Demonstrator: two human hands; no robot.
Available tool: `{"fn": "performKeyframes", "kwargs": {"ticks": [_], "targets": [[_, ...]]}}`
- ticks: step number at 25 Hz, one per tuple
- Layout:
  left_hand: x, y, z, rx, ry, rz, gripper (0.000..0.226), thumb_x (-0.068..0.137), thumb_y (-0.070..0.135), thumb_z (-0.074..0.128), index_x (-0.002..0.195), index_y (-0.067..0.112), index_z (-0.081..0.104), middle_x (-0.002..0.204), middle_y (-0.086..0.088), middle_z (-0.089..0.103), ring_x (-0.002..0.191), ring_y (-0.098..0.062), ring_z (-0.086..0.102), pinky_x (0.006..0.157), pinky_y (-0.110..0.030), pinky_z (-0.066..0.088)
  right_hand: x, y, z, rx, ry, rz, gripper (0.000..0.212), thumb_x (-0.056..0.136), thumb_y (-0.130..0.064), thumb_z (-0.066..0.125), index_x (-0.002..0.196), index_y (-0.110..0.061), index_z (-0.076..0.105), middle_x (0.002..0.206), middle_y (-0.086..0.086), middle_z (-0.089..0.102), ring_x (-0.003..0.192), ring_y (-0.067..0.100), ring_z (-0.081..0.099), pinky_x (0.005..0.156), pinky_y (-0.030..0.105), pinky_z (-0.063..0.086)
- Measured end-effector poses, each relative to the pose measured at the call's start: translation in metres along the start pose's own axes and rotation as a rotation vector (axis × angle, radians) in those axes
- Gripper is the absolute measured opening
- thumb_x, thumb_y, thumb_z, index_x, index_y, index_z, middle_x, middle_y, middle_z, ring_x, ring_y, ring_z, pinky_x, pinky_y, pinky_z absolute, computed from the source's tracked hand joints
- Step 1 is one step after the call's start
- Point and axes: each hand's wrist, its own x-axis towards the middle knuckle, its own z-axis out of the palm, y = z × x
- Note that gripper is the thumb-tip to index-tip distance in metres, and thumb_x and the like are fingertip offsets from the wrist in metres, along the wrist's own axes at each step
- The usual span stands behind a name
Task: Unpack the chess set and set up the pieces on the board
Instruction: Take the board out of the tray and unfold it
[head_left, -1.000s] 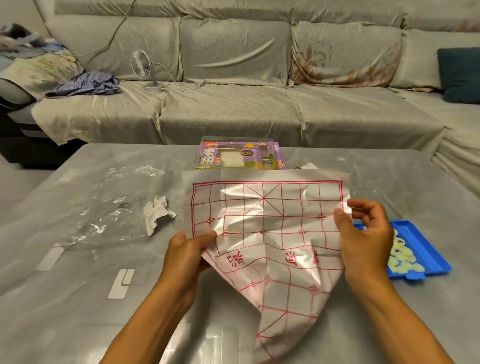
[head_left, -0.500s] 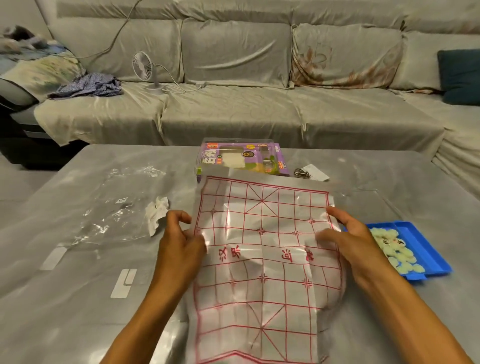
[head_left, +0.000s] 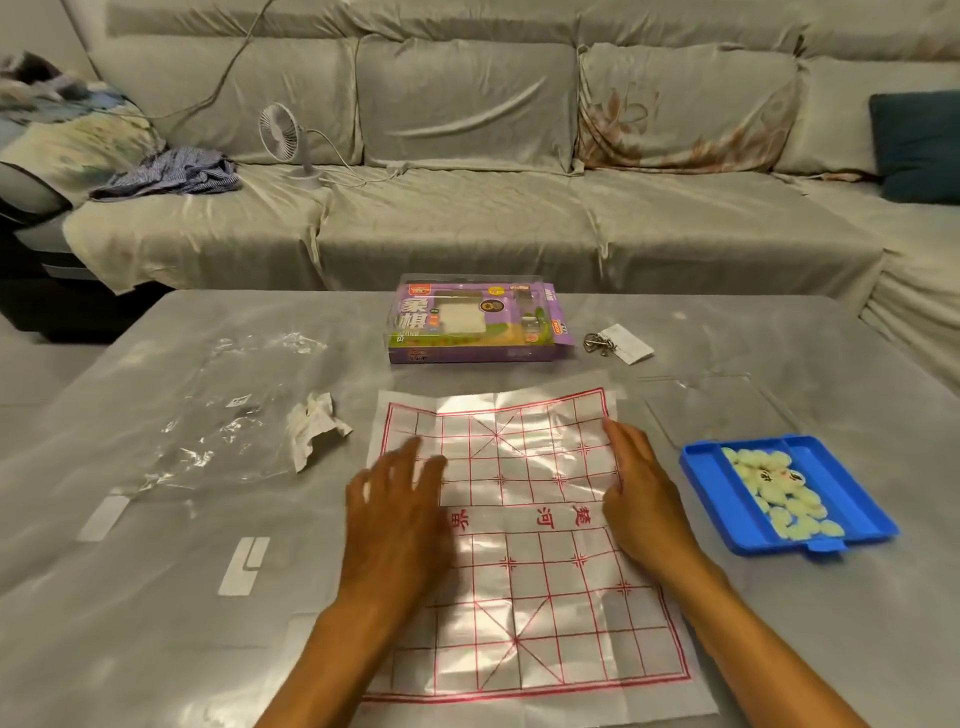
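A thin plastic board sheet (head_left: 524, 545) with a red grid and red characters lies spread flat on the table in front of me. My left hand (head_left: 397, 509) rests palm down on its left side, fingers straight. My right hand (head_left: 636, 493) presses flat on its right side. A blue tray (head_left: 711, 493) to the right holds several pale round chess pieces (head_left: 779, 493). The purple chess set box (head_left: 472, 322) stands behind the sheet.
Crumpled clear plastic wrap (head_left: 223, 415) and a scrunched white paper (head_left: 314, 428) lie to the left. A clear lid (head_left: 717, 405) sits behind the tray. A small metal ring with a tag (head_left: 615, 343) lies right of the box. A sofa with a fan (head_left: 291, 140) runs along the back.
The sheet was held up by both hands, then lowered; it now lies flat on the table. Both hands have let go of its edges and press down on it with straight fingers.
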Motion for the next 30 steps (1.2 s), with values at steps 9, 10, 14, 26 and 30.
{"fn": "performKeyframes", "kwargs": {"ticks": [9,10,14,26,30], "targets": [[-0.017,-0.009,0.046,0.061,-0.309,0.065,0.066,0.081,0.074,-0.008,0.138,0.048,-0.029,0.145,0.015,-0.043,0.134,-0.012,-0.040,0.115,-0.046,-0.016,-0.003,0.005,0.018,-0.438,0.165,-0.043,0.055,0.092,-0.018,0.056,0.145,-0.021,0.039,0.156,0.006,0.027,0.140,0.028,0.030,0.111,0.042,0.029],[-0.017,-0.009,0.048,0.050,-0.295,0.071,0.065,0.082,0.074,-0.005,0.138,0.049,-0.028,0.145,0.016,-0.042,0.134,-0.010,-0.040,0.115,-0.045,-0.016,-0.011,-0.004,0.023,-0.444,0.127,-0.119,0.054,0.095,-0.027,0.051,0.146,-0.026,0.036,0.159,0.002,0.022,0.145,0.027,0.022,0.115,0.042,0.021],[-0.016,-0.010,0.053,0.048,-0.259,0.091,0.063,0.085,0.074,0.000,0.139,0.051,-0.023,0.146,0.018,-0.038,0.135,-0.008,-0.037,0.115,-0.042,-0.019,-0.042,-0.023,0.058,-0.461,-0.310,-0.313,0.066,0.083,-0.074,-0.008,0.143,-0.048,-0.019,0.148,-0.020,-0.035,0.139,0.009,-0.032,0.116,0.036,-0.020],[0.044,0.005,0.070,0.047,-0.245,0.089,0.060,0.095,0.054,-0.001,0.150,0.030,-0.011,0.153,0.009,-0.026,0.143,-0.016,-0.023,0.118,-0.040,-0.012,-0.041,-0.008,0.078,-0.576,-0.176,-0.318,0.065,0.098,-0.062,0.019,0.150,-0.025,0.032,0.156,0.002,0.032,0.140,0.026,0.032,0.110,0.042,0.018],[0.094,-0.033,0.066,0.092,-0.269,0.006,0.061,0.096,0.057,0.009,0.151,0.033,-0.003,0.158,0.007,-0.015,0.145,-0.018,-0.016,0.119,-0.041,-0.009,-0.035,0.001,0.084,-0.582,-0.088,-0.369,0.063,0.097,-0.063,0.023,0.149,-0.028,0.035,0.156,0.000,0.031,0.141,0.026,0.030,0.109,0.043,0.019]]}}
